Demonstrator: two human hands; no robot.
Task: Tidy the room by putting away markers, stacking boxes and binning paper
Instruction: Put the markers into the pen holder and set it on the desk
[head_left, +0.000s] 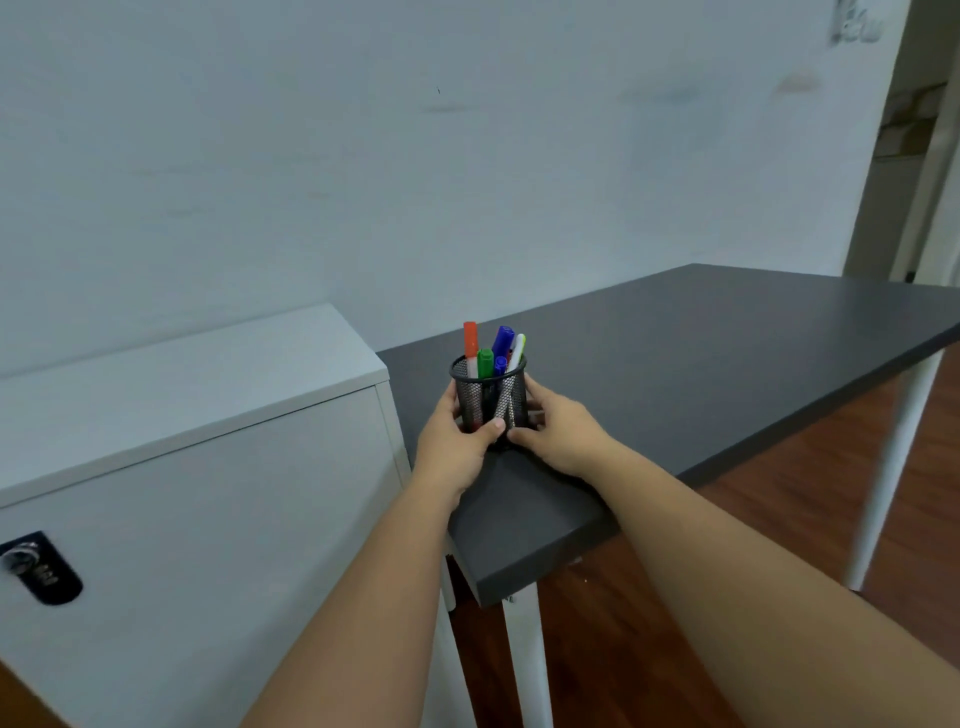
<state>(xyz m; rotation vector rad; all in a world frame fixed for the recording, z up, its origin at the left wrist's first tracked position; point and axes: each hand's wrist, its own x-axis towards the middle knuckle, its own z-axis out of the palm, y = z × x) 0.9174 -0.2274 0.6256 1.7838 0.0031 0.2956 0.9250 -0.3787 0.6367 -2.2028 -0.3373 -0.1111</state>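
Observation:
A black mesh pen cup (491, 397) stands on the near left corner of the dark grey table (701, 364). Several markers stick out of it: a red one (470, 340), a green one (485, 362), two blue ones (503, 343) and a white one with a yellow tip (517, 351). My left hand (457, 441) wraps the cup's left side with its thumb across the front. On the cup's right side my right hand (558, 431) grips the base. No boxes or paper are in view.
A white metal cabinet (197, 467) with a black combination lock (39, 569) stands against the table's left edge. White table legs (530, 660) rise from a wooden floor (779, 519). A pale wall is behind, and a doorway (914, 156) opens at the far right.

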